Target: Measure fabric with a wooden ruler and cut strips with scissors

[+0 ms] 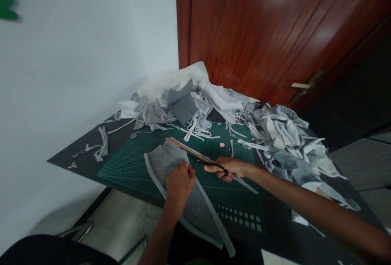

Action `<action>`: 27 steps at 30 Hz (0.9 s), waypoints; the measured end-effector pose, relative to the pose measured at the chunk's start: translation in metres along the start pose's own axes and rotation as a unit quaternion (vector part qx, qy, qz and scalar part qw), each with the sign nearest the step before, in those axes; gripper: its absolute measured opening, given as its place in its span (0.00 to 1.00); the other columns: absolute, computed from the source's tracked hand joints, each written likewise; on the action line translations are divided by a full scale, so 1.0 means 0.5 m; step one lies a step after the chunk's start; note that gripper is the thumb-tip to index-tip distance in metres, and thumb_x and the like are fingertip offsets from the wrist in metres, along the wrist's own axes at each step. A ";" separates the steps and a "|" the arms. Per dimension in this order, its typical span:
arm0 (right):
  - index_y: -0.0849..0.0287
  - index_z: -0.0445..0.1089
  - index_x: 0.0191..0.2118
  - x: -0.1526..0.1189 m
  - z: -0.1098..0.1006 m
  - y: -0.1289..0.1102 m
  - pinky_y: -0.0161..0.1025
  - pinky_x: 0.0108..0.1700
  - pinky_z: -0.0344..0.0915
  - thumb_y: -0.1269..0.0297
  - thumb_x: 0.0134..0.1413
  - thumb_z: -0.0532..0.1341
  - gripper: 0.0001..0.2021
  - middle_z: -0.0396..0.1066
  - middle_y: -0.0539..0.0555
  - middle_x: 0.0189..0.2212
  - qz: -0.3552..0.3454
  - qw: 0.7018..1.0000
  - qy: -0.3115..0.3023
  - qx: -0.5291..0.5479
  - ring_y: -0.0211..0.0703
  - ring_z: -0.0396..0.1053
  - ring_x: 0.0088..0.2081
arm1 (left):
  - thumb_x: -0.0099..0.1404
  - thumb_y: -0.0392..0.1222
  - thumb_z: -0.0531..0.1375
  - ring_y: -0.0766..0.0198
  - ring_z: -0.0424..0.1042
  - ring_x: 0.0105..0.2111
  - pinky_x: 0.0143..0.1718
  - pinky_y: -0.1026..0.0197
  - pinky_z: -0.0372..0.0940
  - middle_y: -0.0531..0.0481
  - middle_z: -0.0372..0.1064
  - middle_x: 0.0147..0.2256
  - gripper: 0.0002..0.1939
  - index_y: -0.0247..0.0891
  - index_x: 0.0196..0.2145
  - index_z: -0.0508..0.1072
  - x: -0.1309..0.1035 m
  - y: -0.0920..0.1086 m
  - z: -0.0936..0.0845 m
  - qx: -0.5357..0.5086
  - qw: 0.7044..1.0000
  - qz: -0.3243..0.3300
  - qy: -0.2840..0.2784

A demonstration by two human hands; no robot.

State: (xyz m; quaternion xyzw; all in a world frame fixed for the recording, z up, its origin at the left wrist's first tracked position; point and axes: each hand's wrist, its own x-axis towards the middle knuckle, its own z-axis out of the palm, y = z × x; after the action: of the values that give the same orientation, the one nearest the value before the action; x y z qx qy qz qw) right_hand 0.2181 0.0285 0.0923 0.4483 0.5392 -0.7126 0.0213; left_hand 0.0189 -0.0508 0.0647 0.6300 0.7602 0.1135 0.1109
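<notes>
A long piece of grey fabric with paler edges lies over the cutting mat and hangs off the table's front edge. My left hand is closed on its middle, fingers curled at the cloth. In my right hand is a pair of scissors with black handles. Their long blades look brownish and lie along the fabric's right edge, pointing to the far left. Whether the blades are parted is too small to tell. A narrow pale strip lies under and beyond my right hand.
The green cutting mat covers part of the dark table. Heaped grey and white fabric scraps line the back, with more scraps at the right. A small pink piece lies on the mat. Behind stands a wooden door.
</notes>
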 end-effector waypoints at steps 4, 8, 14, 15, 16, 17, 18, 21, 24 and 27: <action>0.54 0.54 0.25 0.005 -0.004 0.006 0.27 0.13 0.48 0.28 0.33 0.73 0.38 0.55 0.36 0.14 -0.001 1.000 0.003 0.001 0.25 0.52 0.13 | 0.77 0.44 0.51 0.50 0.79 0.43 0.43 0.54 0.68 0.43 0.78 0.39 0.14 0.37 0.43 0.75 0.025 -0.022 -0.018 -0.003 1.000 0.009 0.023; 0.54 0.53 0.25 0.007 -0.005 0.007 0.26 0.13 0.47 0.29 0.34 0.73 0.38 0.54 0.36 0.14 -0.003 1.000 0.000 0.001 0.24 0.51 0.13 | 0.73 0.44 0.56 0.42 0.70 0.58 0.58 0.46 0.65 0.36 0.73 0.54 0.17 0.31 0.53 0.72 0.077 -0.068 -0.015 0.018 0.991 0.047 0.124; 0.54 0.53 0.25 0.006 -0.002 0.003 0.26 0.12 0.49 0.29 0.33 0.74 0.37 0.54 0.36 0.13 0.000 1.000 0.006 0.010 0.25 0.51 0.13 | 0.74 0.47 0.54 0.38 0.66 0.62 0.61 0.40 0.63 0.31 0.68 0.62 0.25 0.28 0.62 0.68 0.128 -0.120 0.025 0.054 0.979 0.081 0.180; 0.54 0.53 0.25 0.006 -0.002 0.003 0.26 0.12 0.50 0.29 0.34 0.74 0.37 0.54 0.37 0.12 0.000 1.000 0.004 0.011 0.26 0.52 0.13 | 0.74 0.47 0.54 0.38 0.66 0.61 0.61 0.39 0.63 0.31 0.67 0.63 0.26 0.28 0.62 0.68 0.130 -0.122 0.029 0.063 0.978 0.084 0.182; 0.54 0.54 0.25 0.006 -0.001 0.004 0.26 0.12 0.50 0.28 0.34 0.73 0.37 0.54 0.37 0.12 0.000 1.000 0.003 0.012 0.26 0.53 0.13 | 0.73 0.47 0.55 0.37 0.66 0.61 0.60 0.39 0.63 0.31 0.66 0.63 0.27 0.28 0.63 0.68 0.131 -0.123 0.032 0.073 0.976 0.086 0.185; 0.54 0.54 0.25 0.007 0.000 0.005 0.27 0.12 0.50 0.28 0.33 0.73 0.37 0.54 0.37 0.12 -0.001 1.000 0.001 0.015 0.26 0.53 0.13 | 0.72 0.47 0.55 0.36 0.66 0.61 0.60 0.39 0.63 0.30 0.66 0.63 0.27 0.28 0.63 0.68 0.131 -0.123 0.034 0.081 0.975 0.085 0.187; 0.54 0.55 0.25 0.007 0.001 0.007 0.27 0.12 0.51 0.27 0.33 0.73 0.37 0.54 0.37 0.12 -0.003 1.000 -0.001 0.019 0.26 0.53 0.13 | 0.72 0.47 0.56 0.36 0.66 0.60 0.60 0.39 0.63 0.30 0.66 0.63 0.28 0.27 0.63 0.68 0.130 -0.122 0.036 0.087 0.974 0.081 0.191; 0.54 0.58 0.30 0.009 0.006 0.015 0.26 0.12 0.51 0.28 0.34 0.73 0.37 0.55 0.36 0.13 -0.013 0.999 -0.008 0.036 0.27 0.52 0.13 | 0.70 0.47 0.57 0.35 0.66 0.59 0.59 0.39 0.64 0.28 0.67 0.61 0.30 0.25 0.64 0.68 0.129 -0.119 0.038 0.095 0.973 0.070 0.199; 0.54 0.60 0.35 0.010 0.012 0.026 0.26 0.13 0.52 0.28 0.36 0.72 0.37 0.55 0.35 0.13 -0.030 0.998 -0.014 0.050 0.27 0.51 0.13 | 0.70 0.47 0.57 0.35 0.67 0.57 0.58 0.39 0.63 0.27 0.67 0.59 0.32 0.24 0.65 0.66 0.131 -0.118 0.036 0.098 0.972 0.070 0.200; 0.54 0.60 0.37 0.012 0.018 0.037 0.26 0.12 0.50 0.28 0.37 0.72 0.37 0.54 0.34 0.14 -0.040 0.998 -0.010 0.052 0.27 0.51 0.12 | 0.69 0.48 0.58 0.35 0.67 0.55 0.56 0.40 0.64 0.27 0.68 0.57 0.32 0.25 0.65 0.67 0.136 -0.118 0.027 0.103 0.974 0.073 0.185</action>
State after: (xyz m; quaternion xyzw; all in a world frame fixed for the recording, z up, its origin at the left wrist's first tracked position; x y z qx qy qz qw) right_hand 0.2185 0.0163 0.0747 0.4192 0.5188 -0.7446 -0.0251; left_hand -0.0445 0.0060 0.0317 0.6601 0.7269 0.1570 -0.1062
